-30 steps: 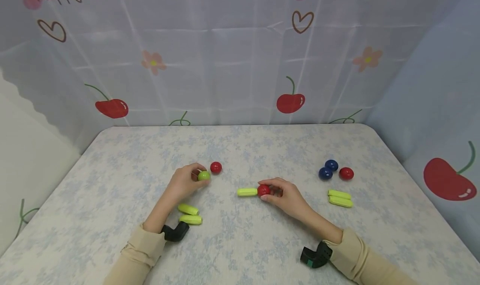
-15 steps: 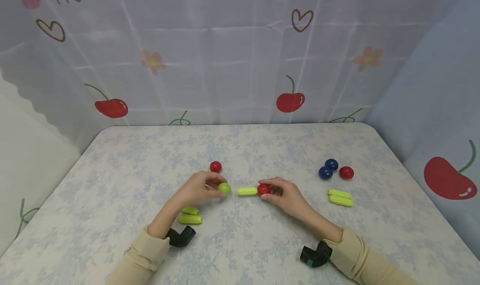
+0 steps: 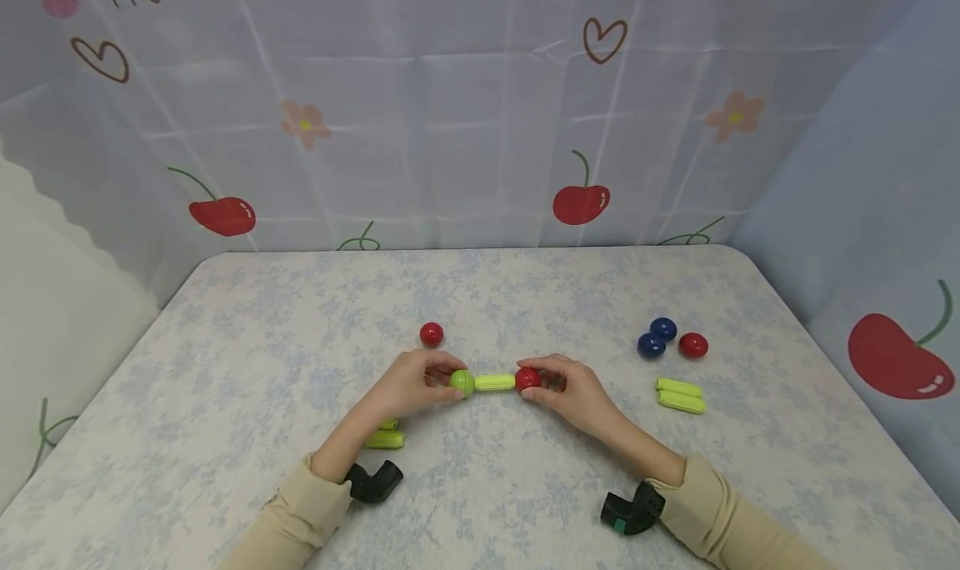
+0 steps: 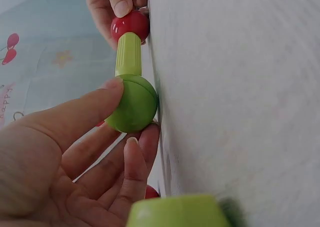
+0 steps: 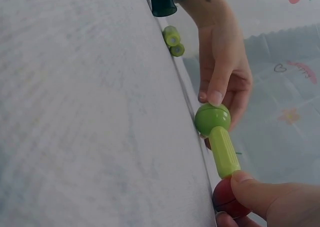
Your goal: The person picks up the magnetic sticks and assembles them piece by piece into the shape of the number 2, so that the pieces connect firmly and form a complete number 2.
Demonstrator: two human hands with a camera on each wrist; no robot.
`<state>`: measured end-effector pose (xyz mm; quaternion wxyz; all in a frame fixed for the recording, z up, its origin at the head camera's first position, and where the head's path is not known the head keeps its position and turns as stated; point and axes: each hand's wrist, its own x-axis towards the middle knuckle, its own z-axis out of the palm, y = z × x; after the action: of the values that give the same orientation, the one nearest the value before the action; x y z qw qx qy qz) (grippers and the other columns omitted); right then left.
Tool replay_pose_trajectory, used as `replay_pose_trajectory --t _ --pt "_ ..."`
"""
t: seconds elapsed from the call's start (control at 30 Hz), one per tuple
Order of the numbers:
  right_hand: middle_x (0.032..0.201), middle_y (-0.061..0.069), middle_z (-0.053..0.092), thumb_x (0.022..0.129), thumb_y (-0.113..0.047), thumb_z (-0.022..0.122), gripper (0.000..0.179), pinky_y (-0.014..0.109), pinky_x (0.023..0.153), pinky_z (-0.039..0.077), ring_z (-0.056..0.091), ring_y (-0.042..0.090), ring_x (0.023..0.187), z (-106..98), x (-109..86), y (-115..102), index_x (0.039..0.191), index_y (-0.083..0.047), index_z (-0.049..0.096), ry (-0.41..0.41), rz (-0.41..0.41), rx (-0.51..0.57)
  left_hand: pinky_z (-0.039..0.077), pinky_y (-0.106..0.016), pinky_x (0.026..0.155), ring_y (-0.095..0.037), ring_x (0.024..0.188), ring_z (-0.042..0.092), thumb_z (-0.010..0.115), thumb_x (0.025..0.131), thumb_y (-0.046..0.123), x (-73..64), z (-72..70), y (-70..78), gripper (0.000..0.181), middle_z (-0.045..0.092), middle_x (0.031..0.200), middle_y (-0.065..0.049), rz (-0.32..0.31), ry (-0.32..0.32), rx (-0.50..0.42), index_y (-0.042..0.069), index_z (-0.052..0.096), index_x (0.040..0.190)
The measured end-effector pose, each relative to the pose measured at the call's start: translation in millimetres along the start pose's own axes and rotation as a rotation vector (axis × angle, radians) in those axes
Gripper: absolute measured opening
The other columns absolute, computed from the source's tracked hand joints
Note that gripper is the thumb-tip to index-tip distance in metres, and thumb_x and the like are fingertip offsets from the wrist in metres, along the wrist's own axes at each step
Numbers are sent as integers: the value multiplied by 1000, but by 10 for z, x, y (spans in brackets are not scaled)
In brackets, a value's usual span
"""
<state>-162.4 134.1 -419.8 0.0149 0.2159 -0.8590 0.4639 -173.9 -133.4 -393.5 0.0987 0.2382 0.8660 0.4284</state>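
My left hand (image 3: pixel 417 384) pinches a green ball (image 3: pixel 462 382) between thumb and fingers. The ball sits right at the left end of a yellow-green ribbed rod (image 3: pixel 495 382). At the rod's other end is a red ball (image 3: pixel 527 379), which my right hand (image 3: pixel 567 391) pinches. Ball, rod and ball lie in one straight line low over the table. In the left wrist view, the green ball (image 4: pixel 132 104) meets the rod (image 4: pixel 129 54) end to end. The right wrist view shows my thumb on the red ball (image 5: pixel 229 197) close to the rod's end.
Another red ball (image 3: pixel 431 334) lies behind my left hand. Two yellow-green rods (image 3: pixel 386 441) lie partly hidden under my left forearm. On the right are two blue balls (image 3: pixel 652 346), a red ball (image 3: pixel 693 345) and a pair of rods (image 3: pixel 681 401). A printed curtain (image 3: pixel 465 137) hangs behind the table.
My left hand has carried the green ball rightward and toward me, from beside the loose red ball to the rod's left end. My right hand, its red ball and the rod have stayed in place.
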Motion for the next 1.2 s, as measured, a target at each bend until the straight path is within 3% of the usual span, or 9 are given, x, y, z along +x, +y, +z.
replay_pose_trajectory --t 0.4,0.63,0.87,1.07,1.2 --pt "98 4 64 80 -13 75 38 31 68 48 58 16 80 -42 44 15 116 -5 66 3 68 -13 51 -26 71 -19 87 62 76 78 4 64 77 85 37 64 102 -6 -2 59 53 1 65 113" --pt "108 9 62 82 -11 74 40 29 64 48 59 17 82 -73 164 16 120 -6 64 -5 141 -22 50 -28 69 -15 80 60 77 76 3 192 118 134 37 65 98 -5 -29 148 143 2 67 111" --pt "113 13 61 83 -10 72 45 28 63 51 62 21 88 -153 189 16 125 -4 59 -31 172 -11 50 -29 68 -15 76 59 77 76 3 201 120 153 35 65 93 -4 -38 195 162 2 68 109" --pt "112 12 63 87 -10 68 38 36 74 51 61 24 92 -417 54 21 123 -4 60 3 142 -76 49 -28 68 -12 76 58 77 77 4 210 131 131 35 65 92 -3 -44 192 147 3 68 111" --pt "103 9 66 88 -9 67 26 32 69 51 60 20 84 -745 -97 91 113 -2 66 70 80 -177 49 -27 67 -11 76 57 76 78 5 218 134 114 35 65 92 -2 -42 194 141 3 68 111"
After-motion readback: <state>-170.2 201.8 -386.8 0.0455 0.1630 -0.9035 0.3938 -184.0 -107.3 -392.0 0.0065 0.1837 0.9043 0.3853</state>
